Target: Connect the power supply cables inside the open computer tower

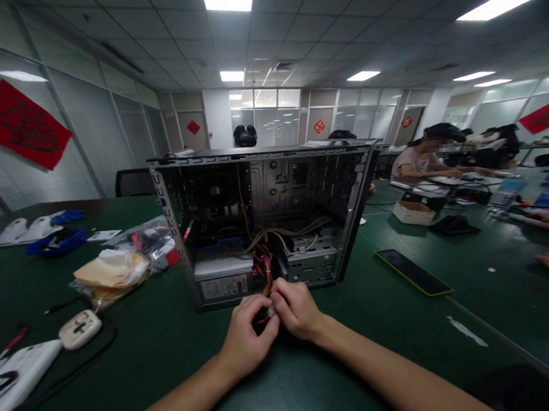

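Both hands (pixel 247 337) (pixel 298 310) pinch a small pale connector (pixel 271 309) before the computer case (pixel 176 238) holding power supply (pixel 226 286) and cables (pixel 267 266).

One computer case (pixel 261 157), the wearer's two hands (pixel 246 334) (pixel 298 308), one green-edged phone (pixel 413 272), five red wall decorations (pixel 18 124)

I see reaching room high inside the computer case (pixel 274 196) and across the surface (pixel 371 293) between it and the phone (pixel 413 272), while wires (pixel 266 266) clog the case's lower middle and bags (pixel 111 269) crowd its left.
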Demonstrator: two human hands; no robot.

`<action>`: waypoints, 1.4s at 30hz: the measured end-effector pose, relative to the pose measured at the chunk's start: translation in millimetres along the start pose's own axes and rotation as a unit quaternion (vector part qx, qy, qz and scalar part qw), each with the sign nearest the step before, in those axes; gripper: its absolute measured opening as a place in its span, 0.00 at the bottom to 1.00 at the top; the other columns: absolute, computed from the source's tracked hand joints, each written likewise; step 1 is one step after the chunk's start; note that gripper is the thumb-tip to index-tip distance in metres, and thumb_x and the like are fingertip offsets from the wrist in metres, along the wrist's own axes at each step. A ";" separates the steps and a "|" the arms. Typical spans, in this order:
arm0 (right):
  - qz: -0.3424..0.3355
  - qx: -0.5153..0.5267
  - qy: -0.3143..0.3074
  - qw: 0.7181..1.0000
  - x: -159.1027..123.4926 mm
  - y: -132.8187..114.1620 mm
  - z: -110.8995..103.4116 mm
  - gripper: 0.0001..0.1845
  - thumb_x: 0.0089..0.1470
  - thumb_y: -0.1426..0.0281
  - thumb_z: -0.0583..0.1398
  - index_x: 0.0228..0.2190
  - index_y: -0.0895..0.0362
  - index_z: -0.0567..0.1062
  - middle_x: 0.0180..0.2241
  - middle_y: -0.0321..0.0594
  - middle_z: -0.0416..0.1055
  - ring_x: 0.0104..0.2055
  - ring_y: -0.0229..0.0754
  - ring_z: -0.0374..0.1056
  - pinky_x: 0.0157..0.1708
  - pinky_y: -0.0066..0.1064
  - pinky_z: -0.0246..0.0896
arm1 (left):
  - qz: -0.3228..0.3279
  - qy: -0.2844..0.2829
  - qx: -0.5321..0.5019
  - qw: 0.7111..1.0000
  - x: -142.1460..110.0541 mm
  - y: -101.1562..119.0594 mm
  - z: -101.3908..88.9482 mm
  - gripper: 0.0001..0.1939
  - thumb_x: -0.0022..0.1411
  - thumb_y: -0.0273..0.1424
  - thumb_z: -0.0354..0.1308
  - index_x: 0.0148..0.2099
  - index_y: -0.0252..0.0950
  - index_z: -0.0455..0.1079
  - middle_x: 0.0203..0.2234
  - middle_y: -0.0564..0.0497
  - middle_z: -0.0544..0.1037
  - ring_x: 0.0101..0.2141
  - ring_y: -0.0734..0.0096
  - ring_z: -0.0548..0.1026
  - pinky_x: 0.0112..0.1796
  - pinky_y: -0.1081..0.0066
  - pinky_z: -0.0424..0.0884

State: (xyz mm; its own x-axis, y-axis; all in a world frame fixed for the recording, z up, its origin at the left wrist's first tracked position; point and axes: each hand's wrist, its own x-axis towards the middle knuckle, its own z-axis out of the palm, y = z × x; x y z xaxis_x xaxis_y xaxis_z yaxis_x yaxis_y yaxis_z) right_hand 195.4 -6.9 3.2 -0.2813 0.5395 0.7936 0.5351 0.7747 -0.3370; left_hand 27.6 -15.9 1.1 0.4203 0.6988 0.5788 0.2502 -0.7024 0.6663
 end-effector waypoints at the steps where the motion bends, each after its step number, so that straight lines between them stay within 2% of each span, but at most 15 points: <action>1: -0.001 0.001 0.003 1.000 0.2 -0.2 -0.1 0.16 0.69 0.64 0.49 0.29 0.54 0.64 0.22 0.34 0.66 0.21 0.35 0.63 0.24 0.26 0.53 | 0.008 -0.006 0.008 1.000 -0.2 -0.7 0.2 0.06 0.66 0.31 0.56 0.35 0.36 0.69 0.30 0.50 0.75 0.34 0.64 0.71 0.40 0.67 0.66; 5: -0.018 0.000 0.015 1.000 0.1 -1.6 0.3 0.15 0.69 0.64 0.49 0.30 0.54 0.64 0.22 0.34 0.66 0.20 0.35 0.62 0.24 0.27 0.53 | 0.046 -0.026 0.023 0.998 -1.0 -2.7 0.6 0.08 0.68 0.30 0.53 0.34 0.36 0.66 0.29 0.50 0.73 0.34 0.65 0.70 0.42 0.65 0.65; 11: -0.033 0.000 0.015 0.999 -1.7 -0.3 2.5 0.15 0.69 0.64 0.48 0.30 0.53 0.63 0.22 0.34 0.66 0.21 0.36 0.62 0.24 0.27 0.54 | 0.054 -0.022 0.022 0.998 -1.2 -1.4 -0.1 0.09 0.67 0.29 0.53 0.32 0.36 0.64 0.26 0.51 0.71 0.31 0.66 0.68 0.39 0.66 0.64; 22: 0.001 0.048 0.038 0.998 -0.5 -1.2 4.1 0.16 0.68 0.61 0.51 0.28 0.53 0.62 0.21 0.32 0.63 0.20 0.35 0.60 0.22 0.26 0.52 | 0.024 -0.026 -0.020 0.999 0.8 7.6 -4.8 0.10 0.68 0.31 0.54 0.33 0.35 0.71 0.28 0.48 0.75 0.33 0.65 0.71 0.37 0.68 0.66; 30: -0.035 0.015 0.060 0.997 0.7 0.1 -0.1 0.16 0.67 0.64 0.53 0.26 0.54 0.63 0.19 0.32 0.63 0.18 0.34 0.60 0.21 0.27 0.52 | 0.017 -0.043 -0.011 0.999 -1.5 4.1 -2.7 0.09 0.68 0.31 0.54 0.38 0.35 0.74 0.32 0.47 0.78 0.34 0.64 0.73 0.38 0.67 0.67; 36: -0.072 -0.019 0.056 0.996 -1.4 1.8 -0.6 0.17 0.67 0.64 0.53 0.25 0.53 0.63 0.18 0.33 0.63 0.18 0.35 0.60 0.22 0.29 0.53 | 0.039 -0.043 -0.003 0.998 -2.1 2.9 -2.3 0.10 0.68 0.30 0.53 0.35 0.35 0.72 0.30 0.47 0.76 0.33 0.64 0.72 0.37 0.67 0.67; 42: -0.061 -0.018 0.068 0.996 0.8 1.2 -1.8 0.18 0.67 0.64 0.52 0.25 0.54 0.64 0.18 0.33 0.64 0.18 0.35 0.60 0.22 0.29 0.53 | 0.024 -0.029 -0.019 0.999 -1.0 4.4 -0.8 0.09 0.68 0.30 0.54 0.36 0.34 0.72 0.29 0.48 0.76 0.32 0.66 0.73 0.36 0.69 0.68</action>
State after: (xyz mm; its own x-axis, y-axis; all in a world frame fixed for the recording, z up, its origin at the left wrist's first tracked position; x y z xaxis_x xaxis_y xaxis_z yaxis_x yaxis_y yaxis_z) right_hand 197.3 -6.1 4.3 -0.2368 0.3912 0.8893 0.5328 0.8177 -0.2178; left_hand 27.6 -19.5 3.8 0.4804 0.6553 0.5829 0.1955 -0.7279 0.6572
